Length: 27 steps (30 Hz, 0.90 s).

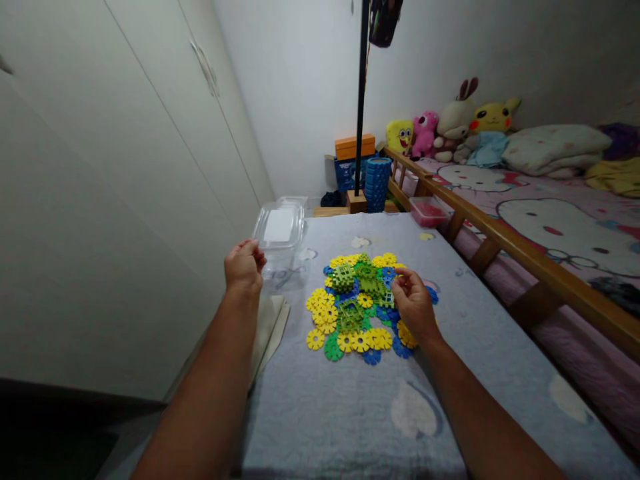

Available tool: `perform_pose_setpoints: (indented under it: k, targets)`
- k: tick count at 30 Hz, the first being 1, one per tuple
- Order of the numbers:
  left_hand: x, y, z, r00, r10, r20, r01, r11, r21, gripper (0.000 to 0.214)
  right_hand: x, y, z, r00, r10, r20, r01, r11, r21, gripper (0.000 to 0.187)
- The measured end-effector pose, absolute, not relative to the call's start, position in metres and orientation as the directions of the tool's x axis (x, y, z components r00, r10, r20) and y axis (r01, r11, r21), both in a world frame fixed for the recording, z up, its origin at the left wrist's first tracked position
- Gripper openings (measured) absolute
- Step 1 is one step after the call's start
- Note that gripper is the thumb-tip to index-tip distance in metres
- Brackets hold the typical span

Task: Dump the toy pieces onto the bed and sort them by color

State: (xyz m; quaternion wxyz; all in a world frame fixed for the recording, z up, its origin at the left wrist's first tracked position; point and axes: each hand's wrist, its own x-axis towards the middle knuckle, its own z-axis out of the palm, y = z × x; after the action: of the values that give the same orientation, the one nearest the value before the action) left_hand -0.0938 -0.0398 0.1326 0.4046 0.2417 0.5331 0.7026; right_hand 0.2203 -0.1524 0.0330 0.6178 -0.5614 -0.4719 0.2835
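Two bare forearms (pixel 210 380) reach in from the near side of my head-cam feed, over the worktop (pixel 345 407) w/ its grey-blue, heart-print cloth. Pcs lie in a loose heap mid-worktop, btwn my hands: yellow discs (pixel 325 313), blue discs (pixel 372 357), green discs (pixel 333 348), all notched, plus light-green lattice blocks (pixel 350 317) sitting on & among them.

My R grip (pixel 416 303) is at the heap's R edge, fingers bent twd the thumb. My L grip (pixel 243 267), fingers curled in, is by the near L corner of a clear lid (pixel 298 233) w/ a white label; clear tub (pixel 275 265) just below that. Fingertips are too small on my feed, so can't tell if either grip has anything in it.

Cream cloth (pixel 270 327) on the worktop's L edge; tub w/ red contents (pixel 429 212) at the far R corner, next to the bed rail (pixel 480 221).
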Motion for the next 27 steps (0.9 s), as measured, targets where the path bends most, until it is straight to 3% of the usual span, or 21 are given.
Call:
perform_pose_setpoints:
  k: [6, 12, 27]
  targets:
    - [-0.125, -0.017, 0.13, -0.635, 0.747, -0.194, -0.295, -0.003, 0.955, 0.014, 0.222, -0.151, 0.032, 0.399, 0.873, 0.282, 0.209, 0.213, -0.954, 0.035]
    - [-0.127, -0.007, 0.127, -0.584, 0.754, -0.3, -0.364, 0.088, 0.927, 0.015, 0.223, -0.151, 0.03, 0.407, 0.869, 0.28, 0.224, 0.202, -0.953, 0.034]
    - [-0.131, -0.001, 0.099, -0.623, 0.723, -0.299, -0.399, 0.035, 0.916, 0.023, 0.225, -0.151, 0.029, 0.42, 0.866, 0.273, 0.223, 0.193, -0.956, 0.034]
